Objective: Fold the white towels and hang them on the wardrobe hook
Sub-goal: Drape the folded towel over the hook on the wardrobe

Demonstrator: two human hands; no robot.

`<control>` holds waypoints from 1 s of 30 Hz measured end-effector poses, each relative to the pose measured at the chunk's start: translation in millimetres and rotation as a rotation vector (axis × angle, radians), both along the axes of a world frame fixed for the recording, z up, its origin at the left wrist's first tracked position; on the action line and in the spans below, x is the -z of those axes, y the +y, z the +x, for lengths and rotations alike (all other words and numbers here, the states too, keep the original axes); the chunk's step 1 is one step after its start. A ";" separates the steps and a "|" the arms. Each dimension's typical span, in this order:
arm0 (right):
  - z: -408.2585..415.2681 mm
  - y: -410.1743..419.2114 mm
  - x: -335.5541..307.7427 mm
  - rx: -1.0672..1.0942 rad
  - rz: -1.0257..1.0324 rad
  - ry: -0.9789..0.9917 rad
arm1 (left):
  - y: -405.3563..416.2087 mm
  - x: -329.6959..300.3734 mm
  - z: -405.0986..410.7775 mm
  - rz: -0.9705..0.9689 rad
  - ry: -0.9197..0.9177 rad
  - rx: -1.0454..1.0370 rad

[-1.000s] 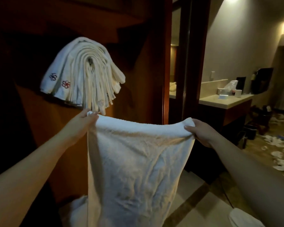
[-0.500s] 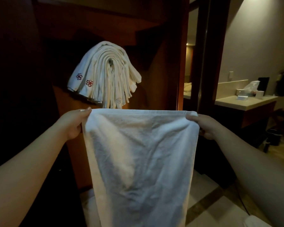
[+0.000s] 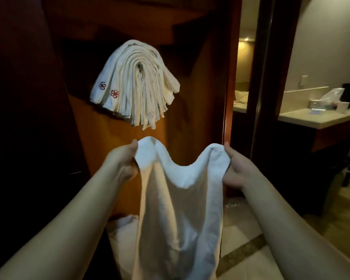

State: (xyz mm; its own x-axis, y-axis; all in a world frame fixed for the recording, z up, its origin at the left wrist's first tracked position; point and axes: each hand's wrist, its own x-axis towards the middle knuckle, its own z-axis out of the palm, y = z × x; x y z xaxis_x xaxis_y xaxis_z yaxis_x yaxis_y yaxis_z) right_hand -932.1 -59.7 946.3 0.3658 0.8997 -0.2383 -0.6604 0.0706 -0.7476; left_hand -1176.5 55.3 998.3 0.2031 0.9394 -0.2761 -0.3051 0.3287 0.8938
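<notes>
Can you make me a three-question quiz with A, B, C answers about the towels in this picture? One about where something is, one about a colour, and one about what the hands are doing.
1. Where is the bunch of folded towels?
A. on the floor
B. hanging on the wardrobe, above the hands
C. on the counter

2. What colour is the towel being held?
A. white
B. blue
C. green

3. What are the left hand and right hand doing?
A. resting open
B. pointing
C. each gripping a top corner of the towel

Answers: B, the bunch hangs high on the wood panel; A, the cloth is white; C, the fingers curl round the corners, and the edge sags between them.
</notes>
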 end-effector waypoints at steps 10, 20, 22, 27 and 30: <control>-79.0 17.1 -3.0 0.167 -0.071 -0.674 | -53.9 23.0 75.5 0.122 0.286 0.028; -84.3 7.8 -3.8 0.137 0.053 -1.042 | -54.7 36.6 89.0 0.278 0.137 0.273; -78.6 7.9 -6.0 0.099 0.075 -1.054 | -56.1 27.8 85.0 0.252 0.138 0.354; -72.8 12.7 -11.8 0.035 0.121 -1.114 | -55.4 17.3 76.9 0.235 -0.058 0.527; -70.2 16.9 -16.8 0.002 0.131 -1.160 | -54.1 10.8 72.7 0.248 -0.129 0.562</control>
State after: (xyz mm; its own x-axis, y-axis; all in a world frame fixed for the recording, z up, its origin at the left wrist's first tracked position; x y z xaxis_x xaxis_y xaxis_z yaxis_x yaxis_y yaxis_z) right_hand -1002.3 -42.8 963.1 0.3046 0.8920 0.3341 0.4139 0.1920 -0.8899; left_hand -1103.8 1.2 987.5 0.7019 0.7123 -0.0034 -0.2568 0.2576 0.9315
